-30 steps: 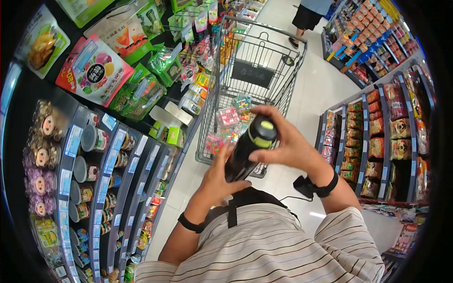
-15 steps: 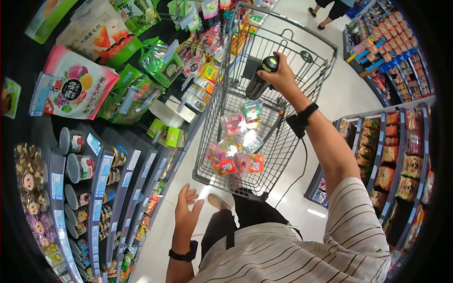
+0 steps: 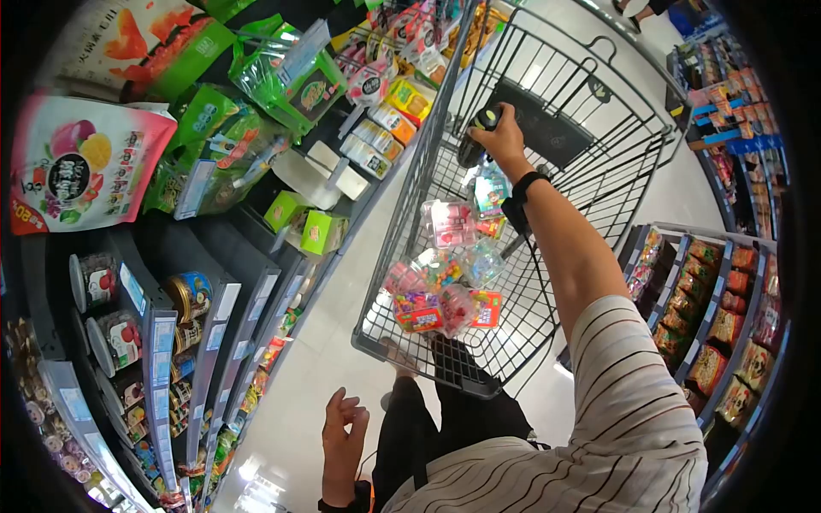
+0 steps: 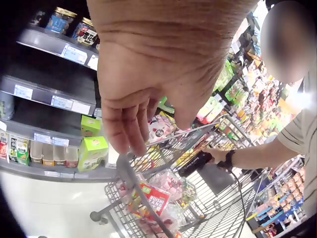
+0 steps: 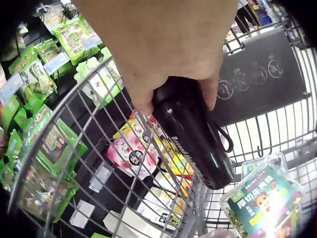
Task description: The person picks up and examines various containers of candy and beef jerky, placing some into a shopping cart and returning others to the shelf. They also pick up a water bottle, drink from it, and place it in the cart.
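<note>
My right hand (image 3: 506,137) grips a black bottle (image 5: 190,134) around its top, thumb and fingers on either side of the cap. The bottle hangs tilted inside the shopping cart (image 3: 428,368), close to the side wires and the dark panel. Beside its base lies a clear box with a green label (image 5: 265,198). Farther down the cart are a pink-and-clear box (image 3: 451,224), red candy packs (image 3: 419,315) and several other clear containers. Outside the cart, my left hand (image 3: 344,445) hangs with relaxed fingers and holds nothing.
Shelves with jars (image 3: 120,338) and hanging green bags (image 3: 308,94) run close along the left. A rack of packaged food (image 3: 710,333) stands at the right. A cable (image 4: 241,193) trails from the right wrist. Another person's legs show at the top right.
Both hands were at the bottle at first. Then the left hand let go and dropped to the lower left, while the right hand carried the bottle forward and down into the cart.
</note>
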Demonstrator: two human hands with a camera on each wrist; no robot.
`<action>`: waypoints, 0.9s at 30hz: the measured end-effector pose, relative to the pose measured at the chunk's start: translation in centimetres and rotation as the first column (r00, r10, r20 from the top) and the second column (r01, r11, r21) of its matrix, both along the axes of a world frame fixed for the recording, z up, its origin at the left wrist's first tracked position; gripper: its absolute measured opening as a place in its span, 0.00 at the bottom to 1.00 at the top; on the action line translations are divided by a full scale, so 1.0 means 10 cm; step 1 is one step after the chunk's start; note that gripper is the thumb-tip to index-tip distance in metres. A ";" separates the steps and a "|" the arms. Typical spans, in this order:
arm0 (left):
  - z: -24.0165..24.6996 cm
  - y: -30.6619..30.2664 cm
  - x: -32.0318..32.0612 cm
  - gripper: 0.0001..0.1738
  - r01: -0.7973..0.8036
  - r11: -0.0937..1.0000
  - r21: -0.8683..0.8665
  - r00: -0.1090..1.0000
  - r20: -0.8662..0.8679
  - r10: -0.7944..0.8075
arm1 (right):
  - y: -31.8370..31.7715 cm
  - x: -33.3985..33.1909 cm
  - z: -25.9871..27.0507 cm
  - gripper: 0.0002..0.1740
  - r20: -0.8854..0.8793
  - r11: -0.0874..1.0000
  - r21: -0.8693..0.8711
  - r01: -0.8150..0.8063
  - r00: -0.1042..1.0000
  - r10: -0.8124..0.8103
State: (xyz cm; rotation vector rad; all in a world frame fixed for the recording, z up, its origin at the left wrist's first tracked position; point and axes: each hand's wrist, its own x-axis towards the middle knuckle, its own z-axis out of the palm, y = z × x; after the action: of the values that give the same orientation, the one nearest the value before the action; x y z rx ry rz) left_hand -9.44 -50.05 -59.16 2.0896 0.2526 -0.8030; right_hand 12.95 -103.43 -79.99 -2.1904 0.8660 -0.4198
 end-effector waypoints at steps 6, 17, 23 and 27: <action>-0.11 -0.05 -0.03 0.32 -0.001 0.998 0.067 0.998 -0.067 0.006 | -0.02 0.14 -0.34 0.49 -0.051 1.000 0.026 -0.012 0.999 0.014; -0.26 0.05 -0.12 0.30 0.106 0.987 0.121 0.992 -0.088 -0.096 | -0.14 0.21 -0.69 0.53 -0.112 0.999 0.038 0.002 0.994 0.003; -0.22 0.02 -0.09 0.29 0.140 0.984 0.108 0.981 -0.151 -0.123 | -0.24 0.00 -0.68 0.64 -0.146 1.000 0.016 0.004 0.989 -0.002; -0.22 0.06 -0.14 0.29 0.151 0.982 0.117 0.981 -0.140 -0.134 | -0.25 -0.05 -0.64 0.65 -0.141 0.999 0.050 -0.007 0.990 0.014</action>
State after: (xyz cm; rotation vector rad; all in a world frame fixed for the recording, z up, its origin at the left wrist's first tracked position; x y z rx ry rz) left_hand -10.81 -49.42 -61.37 2.1955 0.2316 -1.0368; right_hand 12.48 -105.92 -86.43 -2.1981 0.9300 -0.2372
